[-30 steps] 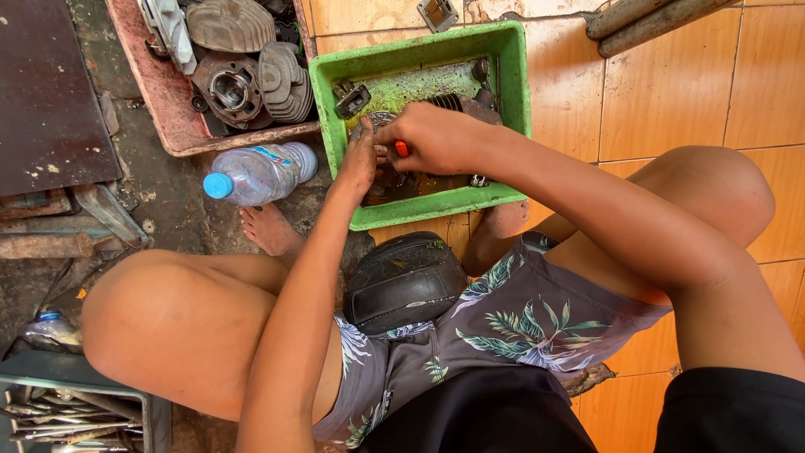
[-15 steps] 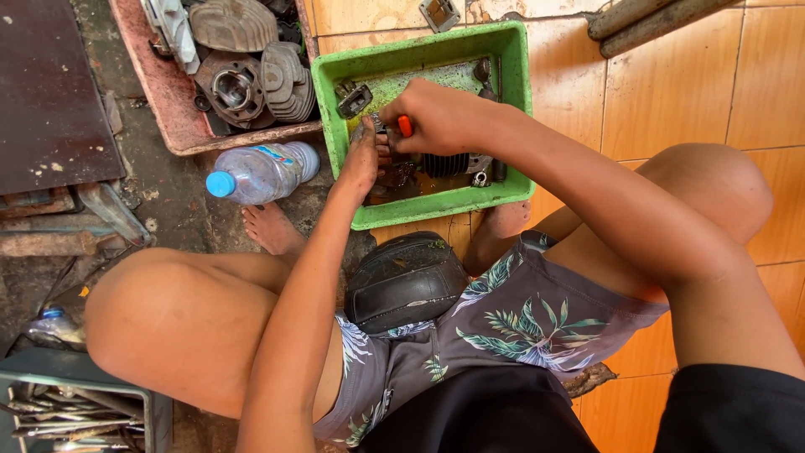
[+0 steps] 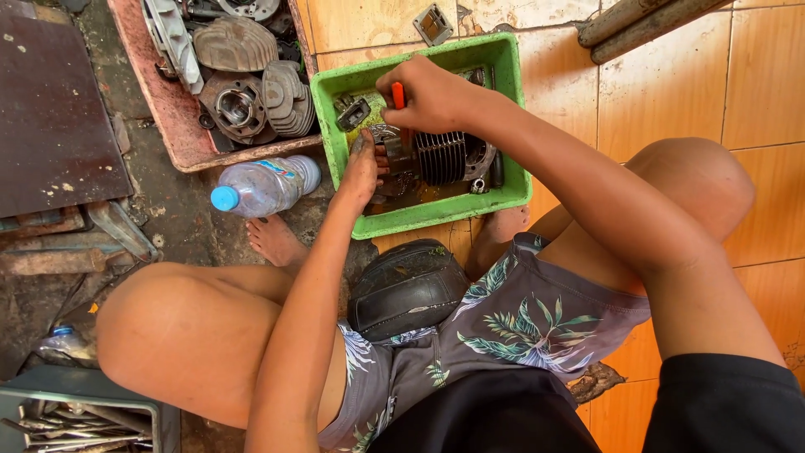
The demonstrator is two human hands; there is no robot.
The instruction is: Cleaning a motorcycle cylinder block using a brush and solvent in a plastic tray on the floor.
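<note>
Inside the green tray (image 3: 511, 109), the left hand (image 3: 362, 172) presses flat and open against the finned engine cylinder (image 3: 440, 157) while the right hand (image 3: 428, 94) is clamped around an orange-handled tool (image 3: 398, 95).

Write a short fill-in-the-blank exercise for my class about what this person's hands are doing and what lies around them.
1. The right hand grips a tool with an ____ handle.
2. The left hand steadies a finned engine cylinder inside a ____ plastic tray.
3. The plastic bottle lying left of the tray has a ____ cap.

Missing words: orange; green; blue
</note>
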